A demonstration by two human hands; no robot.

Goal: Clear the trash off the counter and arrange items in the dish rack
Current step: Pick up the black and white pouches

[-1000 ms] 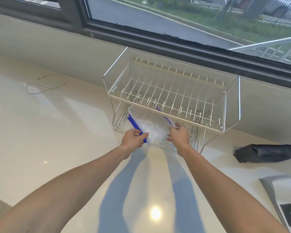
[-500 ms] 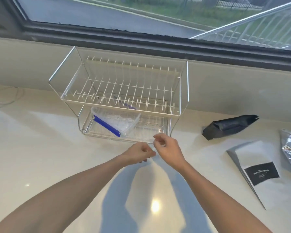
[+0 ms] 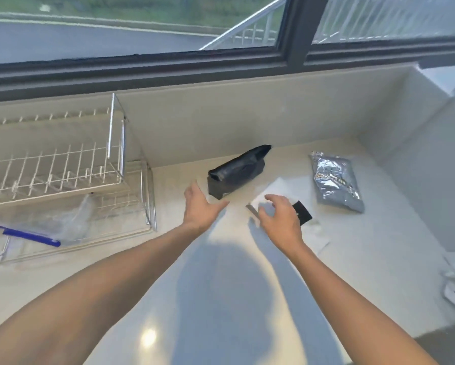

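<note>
Far to the left of both hands stands the wire dish rack (image 3: 71,180), a clear zip bag with a blue seal (image 3: 31,236) lying on its lower tier. The left hand (image 3: 198,206) hangs spread and empty just before the black pouch (image 3: 238,168). Right of it, the right hand (image 3: 281,219) hovers with fingers loosely curled, holding nothing, over a flat white packet with a black label (image 3: 301,212). Beyond that hand lies a silver foil bag (image 3: 335,181). The trash-clearing step seems in hand; next each hand should close on the piece beneath it. The bench (image 3: 221,299) near the person offers open room; the back wall and right corner hem in the trash.
</note>
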